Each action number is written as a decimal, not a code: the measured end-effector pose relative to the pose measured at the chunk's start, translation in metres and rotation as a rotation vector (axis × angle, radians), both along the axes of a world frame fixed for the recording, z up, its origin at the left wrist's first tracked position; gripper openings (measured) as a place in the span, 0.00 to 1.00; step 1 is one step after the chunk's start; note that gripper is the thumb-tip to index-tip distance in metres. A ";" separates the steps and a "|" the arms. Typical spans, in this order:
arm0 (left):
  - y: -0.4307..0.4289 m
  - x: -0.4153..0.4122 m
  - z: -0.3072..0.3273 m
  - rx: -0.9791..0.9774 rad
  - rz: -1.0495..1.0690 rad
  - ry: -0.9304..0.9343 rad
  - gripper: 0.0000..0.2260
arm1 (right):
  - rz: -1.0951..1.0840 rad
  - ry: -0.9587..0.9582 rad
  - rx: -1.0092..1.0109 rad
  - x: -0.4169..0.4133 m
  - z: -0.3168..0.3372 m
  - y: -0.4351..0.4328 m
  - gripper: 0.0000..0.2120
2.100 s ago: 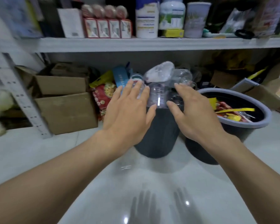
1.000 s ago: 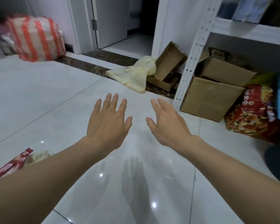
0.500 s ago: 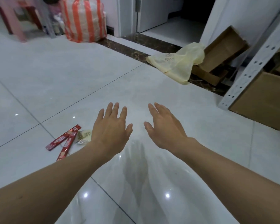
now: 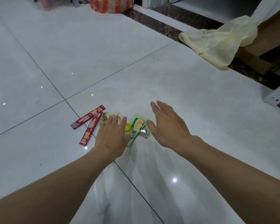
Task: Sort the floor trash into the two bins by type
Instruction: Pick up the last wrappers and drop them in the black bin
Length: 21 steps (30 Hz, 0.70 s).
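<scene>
Both hands flat, fingers spread wide, holding nothing: left hand (image 4: pixel 111 136) just beside two red stick sachets (image 4: pixel 91 127), right hand (image 4: pixel 166 126) beside a green foil snack packet (image 4: pixel 137 125), all on the glossy white tiled floor (image 4: pixel 136 62).

**Left hand** (image 4: pixel 111 136): your palm faces down, back of hand toward camera. Fingers (image 4: pixel 115 122) straight, close together, pointing away from you.
**Left forearm** (image 4: pixel 55 183): bare, enters at lower-left corner, runs diagonally up and right.
**Right hand** (image 4: pixel 166 126): tilted, your palm turned inward toward left hand. Fingers extended, loosely together; thumb (image 4: pixel 150 125) spread apart from them.
**Right forearm** (image 4: pixel 233 162): bare, enters at lower-right edge, runs up and left.
Hands side by side, apart, not touching; right lies slightly farther forward.
</scene>
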<state>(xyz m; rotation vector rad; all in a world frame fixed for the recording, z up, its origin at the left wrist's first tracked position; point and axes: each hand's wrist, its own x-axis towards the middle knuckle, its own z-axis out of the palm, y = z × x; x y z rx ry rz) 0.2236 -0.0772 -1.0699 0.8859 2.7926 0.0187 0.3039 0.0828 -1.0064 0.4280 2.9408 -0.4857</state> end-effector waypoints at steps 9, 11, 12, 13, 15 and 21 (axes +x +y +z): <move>0.010 0.000 -0.028 0.115 0.100 -0.112 0.25 | 0.001 -0.031 -0.039 -0.011 -0.021 -0.002 0.29; 0.010 -0.005 -0.031 0.140 0.121 -0.100 0.22 | 0.004 -0.038 -0.043 -0.013 -0.024 -0.001 0.29; 0.010 -0.007 -0.033 0.145 0.126 -0.101 0.21 | 0.005 -0.038 -0.046 -0.014 -0.025 0.000 0.29; 0.011 -0.009 -0.034 0.145 0.123 -0.103 0.20 | 0.005 -0.038 -0.049 -0.015 -0.026 0.000 0.29; 0.011 -0.014 -0.037 0.153 0.114 -0.105 0.20 | 0.002 -0.039 -0.059 -0.017 -0.029 0.001 0.29; 0.011 -0.025 -0.048 0.181 0.092 -0.093 0.20 | 0.009 -0.053 -0.074 -0.023 -0.035 0.003 0.29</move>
